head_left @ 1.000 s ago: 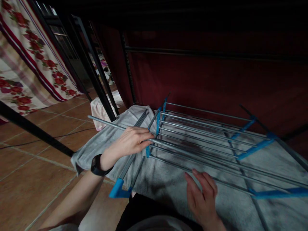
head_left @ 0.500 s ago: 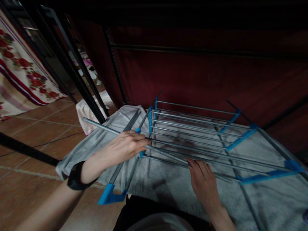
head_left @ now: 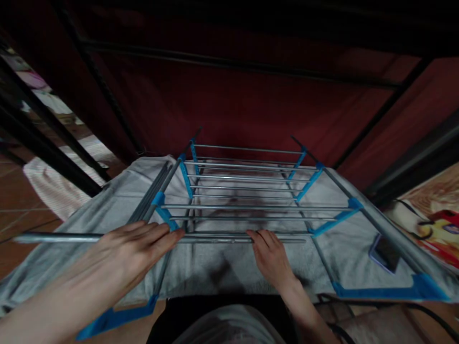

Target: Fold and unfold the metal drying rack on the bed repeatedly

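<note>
A drying rack (head_left: 332, 224) of grey metal rods and blue plastic brackets lies partly assembled on a grey blanket. My left hand (head_left: 138, 251) is closed around a loose metal tube (head_left: 60, 237), whose left end sticks out past the rack's left side. My right hand (head_left: 270, 255) grips the same tube farther right, fingers curled over it from the near side. The tube lies level, alongside the rack's nearest rod. Several loose grey tubes (head_left: 152, 191) rest together along the left side rail. My fingers partly hide the left blue bracket and the tube.
Under the rack spreads the grey blanket (head_left: 222, 272). A phone (head_left: 385, 253) lies at right, beneath the side rail. Dark red fabric (head_left: 233, 105) on a black frame stands behind. A striped cloth (head_left: 57, 177) is at left; a colourful printed fabric (head_left: 444, 224) is at right.
The view has turned right, bringing the phone and the right side into sight. The tube has swung from slanting to nearly level, lining up with the rack's near rod. Both hands still hold it.
</note>
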Motion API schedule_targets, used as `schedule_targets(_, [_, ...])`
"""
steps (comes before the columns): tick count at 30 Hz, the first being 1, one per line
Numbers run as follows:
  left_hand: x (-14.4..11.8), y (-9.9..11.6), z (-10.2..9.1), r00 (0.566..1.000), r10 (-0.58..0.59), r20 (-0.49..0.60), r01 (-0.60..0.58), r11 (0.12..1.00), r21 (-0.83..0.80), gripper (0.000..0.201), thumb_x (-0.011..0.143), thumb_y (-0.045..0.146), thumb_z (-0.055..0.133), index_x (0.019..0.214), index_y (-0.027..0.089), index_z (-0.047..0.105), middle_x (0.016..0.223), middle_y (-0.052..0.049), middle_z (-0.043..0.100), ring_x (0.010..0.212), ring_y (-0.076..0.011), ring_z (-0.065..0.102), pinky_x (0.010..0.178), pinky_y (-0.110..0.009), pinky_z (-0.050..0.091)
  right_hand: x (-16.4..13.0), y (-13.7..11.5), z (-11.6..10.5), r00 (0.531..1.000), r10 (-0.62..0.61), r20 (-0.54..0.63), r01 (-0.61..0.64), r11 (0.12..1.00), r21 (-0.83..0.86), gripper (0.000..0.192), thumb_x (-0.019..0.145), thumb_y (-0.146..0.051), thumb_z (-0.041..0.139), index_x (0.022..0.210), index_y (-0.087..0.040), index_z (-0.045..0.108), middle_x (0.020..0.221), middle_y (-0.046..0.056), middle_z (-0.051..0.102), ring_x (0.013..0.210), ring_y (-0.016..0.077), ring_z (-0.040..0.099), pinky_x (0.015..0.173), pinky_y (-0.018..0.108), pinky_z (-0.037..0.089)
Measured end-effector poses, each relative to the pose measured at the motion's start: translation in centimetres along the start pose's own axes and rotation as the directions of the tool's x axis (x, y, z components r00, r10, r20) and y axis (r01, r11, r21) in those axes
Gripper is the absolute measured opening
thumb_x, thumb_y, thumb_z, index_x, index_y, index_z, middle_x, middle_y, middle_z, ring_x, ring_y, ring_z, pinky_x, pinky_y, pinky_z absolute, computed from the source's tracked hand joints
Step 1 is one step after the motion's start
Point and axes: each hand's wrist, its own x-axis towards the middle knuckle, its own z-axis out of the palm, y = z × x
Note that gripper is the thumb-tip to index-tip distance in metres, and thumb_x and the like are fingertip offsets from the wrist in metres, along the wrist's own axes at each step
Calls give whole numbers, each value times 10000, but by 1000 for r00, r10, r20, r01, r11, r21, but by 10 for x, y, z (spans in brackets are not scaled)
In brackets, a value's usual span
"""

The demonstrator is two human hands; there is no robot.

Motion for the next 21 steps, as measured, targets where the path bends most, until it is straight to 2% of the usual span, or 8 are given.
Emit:
schedule_targets(3, [-16, 8, 12, 999, 8, 36, -11, 996, 88, 618, 853, -16, 354, 1321, 319, 580, 1145, -12, 693, 999, -189, 656, 863, -336, 484, -2, 3, -3, 1000, -3, 0, 3, 1000, 3, 350, 930, -93, 417, 1234, -202, 553, 1004, 64, 613, 903, 216, 559, 839, 380, 463])
schedule_targets(9, [-32, 36, 43, 995, -83, 53, 74, 984, 164, 668, 806, 3, 380, 1354, 339, 561, 1141, -33, 695, 1002, -229, 663, 894, -394, 481, -7, 2, -1, 997, -54, 52, 54, 998, 10, 373, 897, -84, 447, 1234, -202, 555, 1007, 59, 621, 908, 208, 560, 854, 369, 458])
schedule_targets(16, [-16, 81, 57, 993, -114, 43, 112, 992, 50, 628, 763, 58, 435, 1326, 291, 589, 1125, -78, 689, 968, -261, 660, 890, -419, 493, -16, 13, 1, 996, 27, 85, -23, 998, -52, 458, 790, -40, 486, 1206, -208, 582, 996, 56, 623, 902, 207, 562, 838, 357, 455])
schedule_targets(21, [-4, 88, 60, 988, -139, 62, 141, 990, -21, 600, 775, 61, 407, 1301, 272, 605, 1113, -82, 692, 999, -260, 659, 911, -410, 498, -22, 22, -1, 989, 72, 129, -63, 996, -66, 457, 769, -38, 481, 1175, -213, 598, 976, 55, 626, 893, 209, 557, 826, 346, 453])
